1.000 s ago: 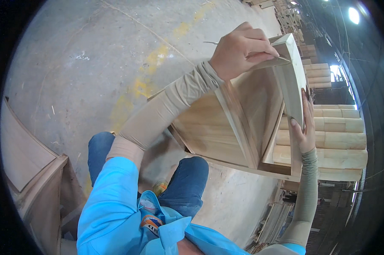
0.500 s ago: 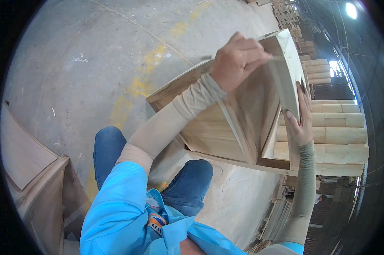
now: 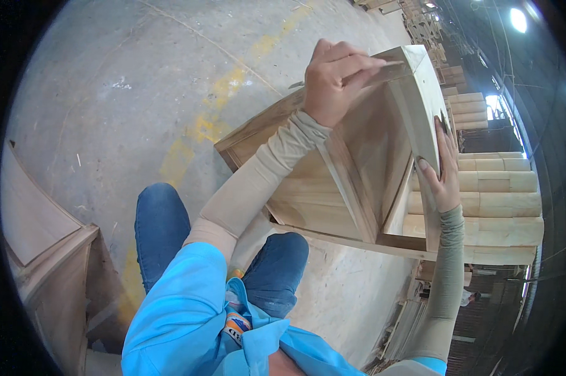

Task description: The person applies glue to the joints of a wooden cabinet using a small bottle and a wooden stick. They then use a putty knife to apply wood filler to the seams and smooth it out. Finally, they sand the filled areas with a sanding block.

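Note:
A pale wooden cabinet frame [image 3: 317, 210] with open compartments stands tilted before me. My left hand [image 3: 336, 84] is closed in a pinch near its upper corner. From the fingertips sticks a small thin flat piece [image 3: 392, 64], held against or just over the short top rail [image 3: 392, 74]; its kind is too blurred to tell. Lower down, my right hand [image 3: 442, 172] grips the long right-hand rail [image 3: 422, 113], thumb on the near face and fingers along the outer side. My left forearm covers part of the cabinet's left side.
Another wooden furniture piece [image 3: 57, 250] with a curved panel stands at the lower left. Behind the cabinet, to the right, are stacked pale curved wooden parts [image 3: 496, 200]. My knees [image 3: 164, 219] are below the cabinet. The concrete floor [image 3: 132, 94] carries a worn yellow line [image 3: 211, 125].
My left hand has moved slightly left and up along the upper corner with the thin piece. My right hand keeps its grip on the rail.

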Motion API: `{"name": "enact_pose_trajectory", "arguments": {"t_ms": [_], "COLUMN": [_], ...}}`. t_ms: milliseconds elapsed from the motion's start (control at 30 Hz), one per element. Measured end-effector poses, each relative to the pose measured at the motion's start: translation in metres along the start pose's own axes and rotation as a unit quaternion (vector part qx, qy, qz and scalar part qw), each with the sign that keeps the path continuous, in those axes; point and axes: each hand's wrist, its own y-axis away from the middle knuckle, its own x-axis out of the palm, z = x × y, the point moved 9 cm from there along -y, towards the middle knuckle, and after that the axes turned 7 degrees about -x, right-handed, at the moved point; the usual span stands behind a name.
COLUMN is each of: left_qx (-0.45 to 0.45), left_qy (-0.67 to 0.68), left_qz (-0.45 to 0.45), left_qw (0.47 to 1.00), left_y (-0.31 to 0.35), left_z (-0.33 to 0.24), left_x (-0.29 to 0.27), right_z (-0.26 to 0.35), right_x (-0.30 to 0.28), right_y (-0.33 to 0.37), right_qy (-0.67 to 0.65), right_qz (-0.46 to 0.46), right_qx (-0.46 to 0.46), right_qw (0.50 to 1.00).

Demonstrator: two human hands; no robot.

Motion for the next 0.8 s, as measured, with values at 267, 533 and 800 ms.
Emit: {"name": "enact_pose_trajectory", "arguments": {"t_ms": [267, 533, 800], "left_qx": [0.002, -0.01, -0.049], "left_qy": [0.05, 0.064, 0.088], "left_qz": [0.027, 0.058, 0.05], "left_qw": [0.998, 0.996, 0.994], "left_y": [0.02, 0.036, 0.04], "left_z": [-0.001, 0.004, 0.003], "left_x": [0.007, 0.012, 0.012], "right_z": [0.0, -0.002, -0.003], "right_x": [0.0, -0.001, 0.0], "right_y": [-0.002, 0.001, 0.003], "right_qy": [-0.005, -0.006, -0.01], "right_qz": [0.0, -0.005, -0.009], "right_qx": [-0.007, -0.008, -0.004], "right_qw": [1.0, 1.0, 1.0]}}
